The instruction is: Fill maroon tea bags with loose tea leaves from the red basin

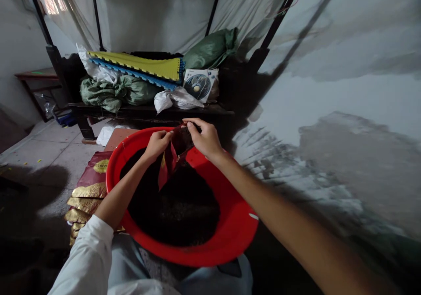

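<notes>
A big red plastic basin (230,238) rests on my lap, filled with a dark loose heap, perhaps tea leaves (177,207). Over it both hands hold a small dark-red foil pouch (169,163) with gold print by its open mouth. My left hand (157,143) pinches the pouch's left edge with closed fingers. My right hand (204,137) grips the right edge of the mouth, thumb and fingers pressed on it. The pouch hangs down into the basin, and some dark contents show inside its mouth.
A stack of red and gold pouches (88,194) lies on the floor left of the basin. Behind stands a dark bench (148,111) piled with green sacks (112,91), yellow and blue foam mats (144,67) and a boxed item (198,84). A stained wall (345,124) runs along the right.
</notes>
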The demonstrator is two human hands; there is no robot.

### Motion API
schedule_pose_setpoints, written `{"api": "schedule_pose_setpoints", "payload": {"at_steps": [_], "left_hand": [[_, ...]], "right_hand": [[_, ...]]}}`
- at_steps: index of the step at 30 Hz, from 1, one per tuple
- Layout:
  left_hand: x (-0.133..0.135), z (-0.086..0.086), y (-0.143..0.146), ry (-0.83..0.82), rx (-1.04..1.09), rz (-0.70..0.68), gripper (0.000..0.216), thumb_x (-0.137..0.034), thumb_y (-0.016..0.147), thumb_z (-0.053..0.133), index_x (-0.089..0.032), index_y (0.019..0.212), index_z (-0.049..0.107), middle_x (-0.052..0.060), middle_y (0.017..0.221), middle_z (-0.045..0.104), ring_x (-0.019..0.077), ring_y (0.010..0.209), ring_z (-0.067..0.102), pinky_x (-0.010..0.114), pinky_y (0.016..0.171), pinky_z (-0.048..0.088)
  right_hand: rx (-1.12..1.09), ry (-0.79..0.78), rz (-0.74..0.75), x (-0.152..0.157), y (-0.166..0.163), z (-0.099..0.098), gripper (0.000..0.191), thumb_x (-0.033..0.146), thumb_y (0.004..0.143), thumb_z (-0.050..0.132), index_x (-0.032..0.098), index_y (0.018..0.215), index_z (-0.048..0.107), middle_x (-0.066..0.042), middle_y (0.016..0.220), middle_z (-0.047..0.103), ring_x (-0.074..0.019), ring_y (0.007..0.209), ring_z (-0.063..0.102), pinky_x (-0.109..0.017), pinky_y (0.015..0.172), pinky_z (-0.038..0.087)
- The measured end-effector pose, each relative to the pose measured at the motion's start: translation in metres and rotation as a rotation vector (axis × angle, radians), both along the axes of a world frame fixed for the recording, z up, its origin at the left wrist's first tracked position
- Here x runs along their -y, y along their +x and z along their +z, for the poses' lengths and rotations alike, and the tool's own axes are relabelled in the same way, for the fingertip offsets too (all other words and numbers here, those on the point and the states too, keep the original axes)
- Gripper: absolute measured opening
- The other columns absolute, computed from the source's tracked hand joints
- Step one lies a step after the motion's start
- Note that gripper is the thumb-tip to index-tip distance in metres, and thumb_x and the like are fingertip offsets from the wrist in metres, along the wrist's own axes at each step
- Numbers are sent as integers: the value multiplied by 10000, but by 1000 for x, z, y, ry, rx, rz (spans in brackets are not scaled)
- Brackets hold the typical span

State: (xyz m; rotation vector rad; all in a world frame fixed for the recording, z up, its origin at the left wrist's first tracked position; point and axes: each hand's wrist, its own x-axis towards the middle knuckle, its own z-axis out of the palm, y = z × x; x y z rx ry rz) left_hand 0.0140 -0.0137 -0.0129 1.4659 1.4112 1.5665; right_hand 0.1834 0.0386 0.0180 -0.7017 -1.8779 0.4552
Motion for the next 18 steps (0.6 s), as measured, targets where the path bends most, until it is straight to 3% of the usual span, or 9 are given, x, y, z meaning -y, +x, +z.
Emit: {"api": "schedule_pose_setpoints", "payload": {"at_steps": [4, 11, 14, 18], "left_hand": [[3, 2, 2, 1, 16, -24, 417, -379, 949, 623, -176, 621, 464, -40, 577, 389, 92, 575, 311, 246, 535, 214], [3, 2, 2, 32, -30, -38, 454, -400, 978, 612, -191, 625, 418, -40, 584, 348, 97, 581, 285, 265, 544, 201], [4, 1, 1, 8, -53, -26, 452, -403, 993, 589, -192, 637, 406, -35, 600, 346, 99, 592, 294, 270, 556, 211], [4, 0, 1, -11, -58, -18, 426, -381, 995, 552, -195, 650, 384, -37, 615, 340, 94, 588, 288, 273, 564, 217]], "right_hand": [[58, -35, 53, 1, 2, -2, 442, 452, 1026, 473, 190, 1328, 661, -117, 1161, 798, -257, 1102, 754, -477, 1040, 576], [170, -4, 89, 8, 9, 2, 462, 538, 1035, 474, 194, 1010, 781, -141, 1295, 720, -283, 1191, 698, -483, 1061, 580], [145, 15, 95, 9, 15, -2, 466, 538, 1029, 463, 219, 1188, 763, -137, 1435, 616, -278, 1215, 675, -495, 1050, 590], [117, 90, 36, 3, 28, -13, 469, 451, 1026, 448, 279, 1425, 623, -117, 1584, 465, -282, 1299, 623, -528, 1145, 521]]}}
